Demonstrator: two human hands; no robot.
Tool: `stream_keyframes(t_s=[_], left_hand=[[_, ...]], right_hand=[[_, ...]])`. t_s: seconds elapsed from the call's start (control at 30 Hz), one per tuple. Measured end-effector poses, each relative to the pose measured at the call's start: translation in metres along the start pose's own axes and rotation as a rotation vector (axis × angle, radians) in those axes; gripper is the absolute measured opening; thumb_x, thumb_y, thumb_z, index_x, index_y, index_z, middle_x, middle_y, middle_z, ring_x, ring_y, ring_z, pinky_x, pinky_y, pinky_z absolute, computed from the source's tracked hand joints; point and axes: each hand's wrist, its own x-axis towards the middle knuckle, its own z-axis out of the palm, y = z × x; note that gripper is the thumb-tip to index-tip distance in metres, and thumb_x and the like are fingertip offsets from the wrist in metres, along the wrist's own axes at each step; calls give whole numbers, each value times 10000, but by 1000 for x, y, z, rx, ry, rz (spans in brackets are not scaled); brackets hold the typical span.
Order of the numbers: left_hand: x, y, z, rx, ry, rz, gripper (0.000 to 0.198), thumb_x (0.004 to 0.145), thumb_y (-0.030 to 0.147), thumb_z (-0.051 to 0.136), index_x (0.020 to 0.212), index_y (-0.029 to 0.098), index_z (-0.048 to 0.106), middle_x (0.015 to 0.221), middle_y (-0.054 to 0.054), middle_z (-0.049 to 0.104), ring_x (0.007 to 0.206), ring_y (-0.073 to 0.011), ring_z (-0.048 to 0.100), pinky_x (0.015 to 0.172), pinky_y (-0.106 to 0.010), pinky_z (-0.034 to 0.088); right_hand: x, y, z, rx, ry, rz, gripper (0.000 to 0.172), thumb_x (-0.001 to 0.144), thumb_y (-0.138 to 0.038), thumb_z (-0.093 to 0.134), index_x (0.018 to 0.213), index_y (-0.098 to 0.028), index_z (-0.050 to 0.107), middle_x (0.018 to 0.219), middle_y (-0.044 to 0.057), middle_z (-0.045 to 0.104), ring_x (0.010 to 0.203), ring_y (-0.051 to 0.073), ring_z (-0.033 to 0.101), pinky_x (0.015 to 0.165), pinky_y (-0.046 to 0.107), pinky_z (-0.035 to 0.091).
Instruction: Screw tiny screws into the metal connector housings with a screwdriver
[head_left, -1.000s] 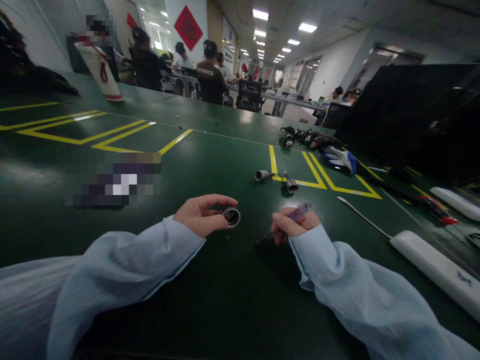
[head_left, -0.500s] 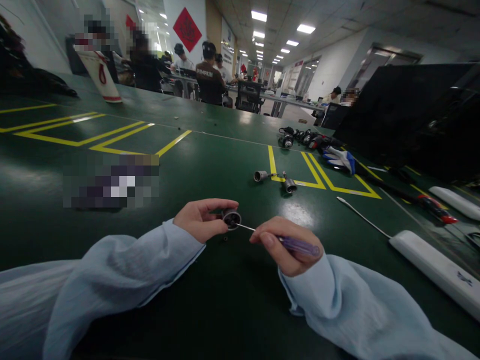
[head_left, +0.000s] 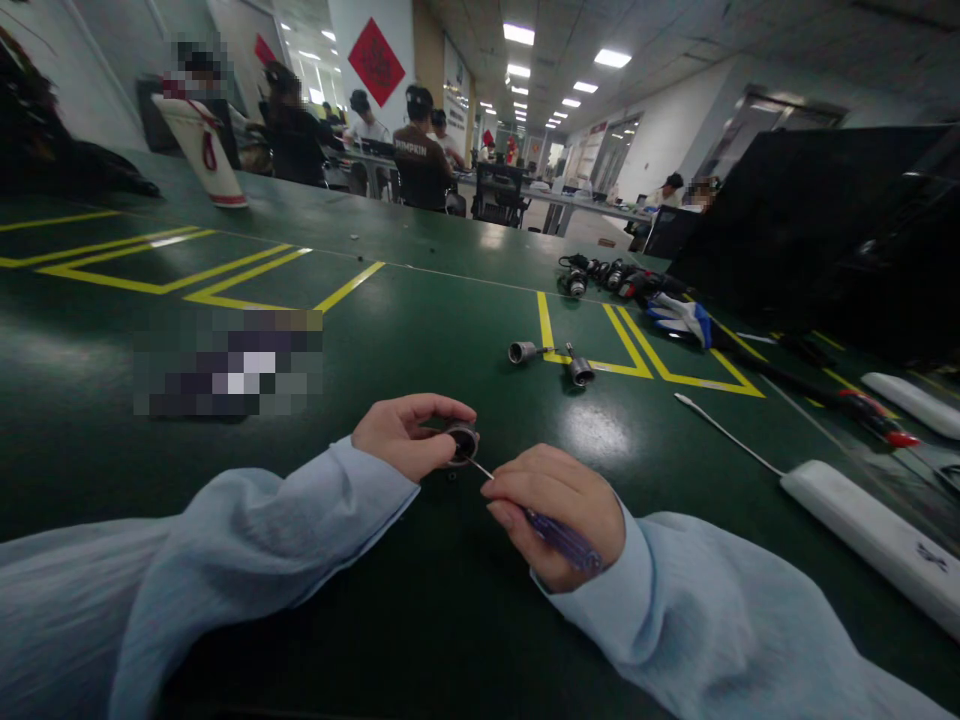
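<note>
Between the thumb and fingers of my left hand (head_left: 409, 437) is a round, hollow metal part (head_left: 466, 441), its open end turned toward me and to the right. My right hand (head_left: 559, 515) is closed around the purple handle of a screwdriver (head_left: 564, 541). The thin shaft points up and left, and its tip reaches into the metal part's opening; the tip itself is hard to make out. A tiny dark ring-like piece (head_left: 451, 477) lies on the green table just below the part.
Two metal cups with short stems (head_left: 582, 372) lie beyond my hands. Several dark metal fittings (head_left: 577, 282) and a blue-white glove (head_left: 679, 318) are at the back right. A white power strip (head_left: 862, 530) lies at right, a pixelated dark object (head_left: 232, 375) at left. People sit farther off.
My right hand has shifted slightly left and down, and the screwdriver has tilted more steeply, its handle lower. The metal part has turned a little in my left hand.
</note>
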Motion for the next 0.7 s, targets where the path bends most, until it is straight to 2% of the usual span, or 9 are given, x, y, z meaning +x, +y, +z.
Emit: stream_keyframes(t_s=[0.47,0.6,0.7], left_hand=[[2,-3,-1,-3,-11,-11,226,525,143,608,750,124,618,692,-46,678,737,-232,650,670,-342,549],[7,-6,-4,-34,-21,-9,211,521,132,602,731,120,606,716,-48,663,716,-239,652,662,-359,554],[11,-4,-7,-65,-3,-8,222,520,150,623,738,114,599,733,-47,651,746,-234,647,669,-341,555]], right_hand=[[1,-4,0,17,11,53,101,745,-121,504,791,-123,594,691,70,659,637,126,593,618,254,485],[-2,-6,-7,103,167,206,125,751,-138,483,712,-158,600,620,33,630,578,121,568,574,273,462],[-6,-1,-3,234,267,456,175,776,-219,487,652,-174,602,560,8,603,526,106,549,519,247,445]])
